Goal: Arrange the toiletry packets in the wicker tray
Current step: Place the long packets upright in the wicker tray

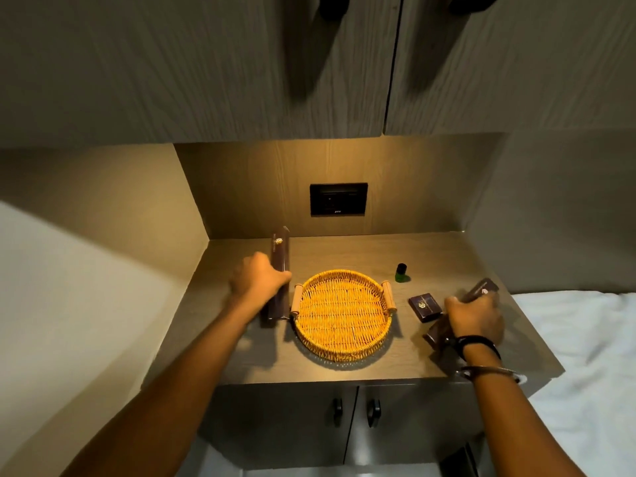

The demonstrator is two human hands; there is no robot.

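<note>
Head view, left grip (258,278) hiding long packet (279,249) middle, right packet (480,290) blurred

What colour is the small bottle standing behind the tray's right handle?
Green with a black cap: the small bottle, seen in the head view.

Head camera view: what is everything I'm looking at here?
wicker tray: one, golden, round, two wooden handles, empty, middle of the counter
long packet: one, dark brown, upright in the left hand, left of the tray
long packets: dark brown, count unclear, in the right hand
small box: one, dark brown with a logo, flat on the counter, right of the tray
small bottle: one, green with black cap, standing behind the box
counter: one, grey-brown wood
wall socket: one, black, back wall
cabinet doors: grey, above and below
bedding: white, far right
left hand: gripping
right hand: gripping, wrist bands
</note>
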